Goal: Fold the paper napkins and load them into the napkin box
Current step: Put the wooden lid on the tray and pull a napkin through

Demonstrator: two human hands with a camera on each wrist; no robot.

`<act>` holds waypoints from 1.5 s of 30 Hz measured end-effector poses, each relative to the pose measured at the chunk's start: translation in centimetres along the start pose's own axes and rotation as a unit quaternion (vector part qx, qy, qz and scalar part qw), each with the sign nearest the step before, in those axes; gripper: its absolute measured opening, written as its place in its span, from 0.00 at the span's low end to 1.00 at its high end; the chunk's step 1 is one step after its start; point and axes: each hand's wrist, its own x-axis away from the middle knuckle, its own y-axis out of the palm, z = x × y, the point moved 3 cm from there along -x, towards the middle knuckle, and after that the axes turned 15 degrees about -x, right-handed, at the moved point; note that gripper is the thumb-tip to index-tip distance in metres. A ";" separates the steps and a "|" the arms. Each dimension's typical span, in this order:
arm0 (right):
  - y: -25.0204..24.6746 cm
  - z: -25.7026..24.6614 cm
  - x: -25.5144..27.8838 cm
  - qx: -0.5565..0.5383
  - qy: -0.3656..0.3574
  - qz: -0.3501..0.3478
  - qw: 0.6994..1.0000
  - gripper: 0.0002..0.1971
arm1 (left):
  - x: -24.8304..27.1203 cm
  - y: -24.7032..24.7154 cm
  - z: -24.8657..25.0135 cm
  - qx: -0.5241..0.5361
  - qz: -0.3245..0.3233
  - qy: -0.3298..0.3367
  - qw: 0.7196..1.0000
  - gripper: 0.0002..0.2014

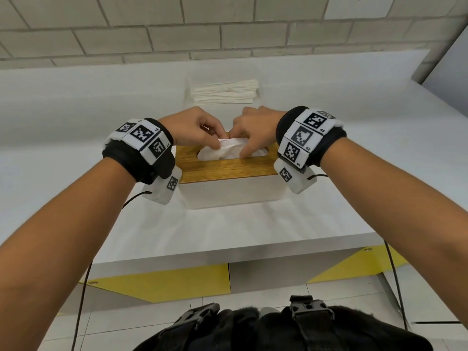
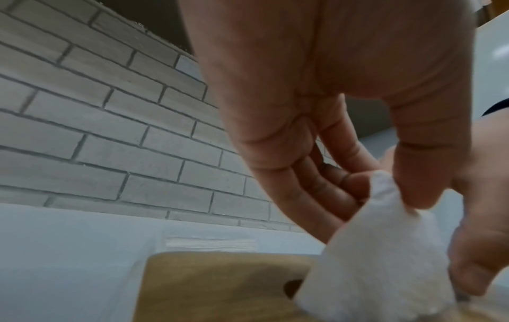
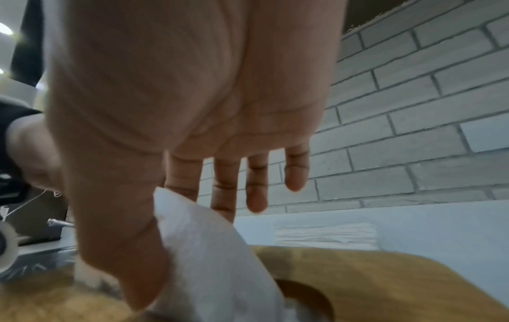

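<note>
**Two Hands Work a Napkin at the Box Slot**

On the left, a person's left hand (image 1: pixel 195 127) pinches the raised peak of a white paper napkin (image 1: pixel 229 149), thumb on the near side and curled fingers (image 2: pixel 325 185) behind it, as the left wrist view shows. The napkin stands bunched in the oval slot of the napkin box (image 1: pixel 228 183), whose wooden lid (image 1: pixel 222 167) sits on a white body resting on the white counter (image 1: pixel 76 138). To the right, the right hand (image 1: pixel 255 134) holds the napkin's other side, the thumb (image 3: pixel 121 250) pressing the tissue from the front with the index finger behind it; the remaining fingertips hang straight and clear of the paper. Beyond both hands, near the grey brick wall (image 1: pixel 177 36), lies a stack of napkins (image 1: pixel 226 92), well apart from the box.
</note>
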 end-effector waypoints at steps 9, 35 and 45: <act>-1.0 -0.2 1.1 -0.068 -0.024 0.035 0.997 0.09 | 0.3 -0.9 -1.4 0.008 -0.018 -0.017 1.000 0.10; -0.8 4.9 2.8 -0.280 0.068 0.025 0.957 0.06 | -0.7 -0.2 -3.5 -0.004 -0.053 -0.085 0.995 0.04; -0.1 4.7 2.1 -0.278 0.062 0.035 0.958 0.08 | -1.2 0.2 -2.3 -0.078 -0.035 -0.078 0.993 0.14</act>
